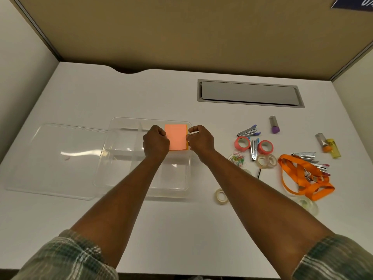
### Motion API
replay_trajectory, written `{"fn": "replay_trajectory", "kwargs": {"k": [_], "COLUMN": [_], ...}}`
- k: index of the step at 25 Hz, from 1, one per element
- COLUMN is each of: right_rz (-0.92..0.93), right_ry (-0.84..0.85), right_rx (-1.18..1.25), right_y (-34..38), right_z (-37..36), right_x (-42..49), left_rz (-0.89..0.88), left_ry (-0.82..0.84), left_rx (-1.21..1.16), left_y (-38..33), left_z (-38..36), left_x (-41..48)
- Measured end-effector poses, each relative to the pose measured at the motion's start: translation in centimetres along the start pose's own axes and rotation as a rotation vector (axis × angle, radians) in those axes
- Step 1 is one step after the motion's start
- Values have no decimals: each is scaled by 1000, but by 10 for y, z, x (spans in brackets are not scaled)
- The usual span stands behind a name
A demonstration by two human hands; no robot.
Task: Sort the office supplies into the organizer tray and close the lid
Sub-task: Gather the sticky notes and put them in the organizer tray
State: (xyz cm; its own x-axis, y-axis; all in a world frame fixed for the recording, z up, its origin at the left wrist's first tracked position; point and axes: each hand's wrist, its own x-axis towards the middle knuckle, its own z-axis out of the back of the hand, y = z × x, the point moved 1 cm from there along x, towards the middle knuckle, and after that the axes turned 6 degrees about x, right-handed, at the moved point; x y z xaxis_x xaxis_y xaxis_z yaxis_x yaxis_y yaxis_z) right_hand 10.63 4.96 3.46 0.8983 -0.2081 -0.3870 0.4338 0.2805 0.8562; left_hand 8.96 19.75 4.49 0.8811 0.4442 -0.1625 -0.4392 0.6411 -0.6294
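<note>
Looking down on a white desk. Pinching the right edge of the pink sticky note pad (175, 137) with the right hand (201, 141). Curling the left hand (155, 143) against the pad's left edge, with no telling whether it grips. Resting the pad in the far right compartment of the clear organizer tray (141, 186), beside the open lid (60, 158). To seat it well: keep it level, square it to the dividers, press flat, then release both sides together.
</note>
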Motion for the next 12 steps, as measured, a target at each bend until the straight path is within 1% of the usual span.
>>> {"fn": "replay_trajectory", "kwargs": {"k": [3, 7, 12], "right_rz": [55, 201, 225], "right_ry": [-12, -52, -24], "right_rx": [-103, -355, -410], "right_y": [0, 2, -7], "right_z": [-4, -7, -2], "right_x": [3, 5, 0], "left_rz": [-101, -218, -294], "left_ry": [17, 41, 28], "left_rx": [113, 335, 413], "left_y": [-3, 1, 6], "left_z": [-1, -9, -16], "left_x": [0, -8, -18]}}
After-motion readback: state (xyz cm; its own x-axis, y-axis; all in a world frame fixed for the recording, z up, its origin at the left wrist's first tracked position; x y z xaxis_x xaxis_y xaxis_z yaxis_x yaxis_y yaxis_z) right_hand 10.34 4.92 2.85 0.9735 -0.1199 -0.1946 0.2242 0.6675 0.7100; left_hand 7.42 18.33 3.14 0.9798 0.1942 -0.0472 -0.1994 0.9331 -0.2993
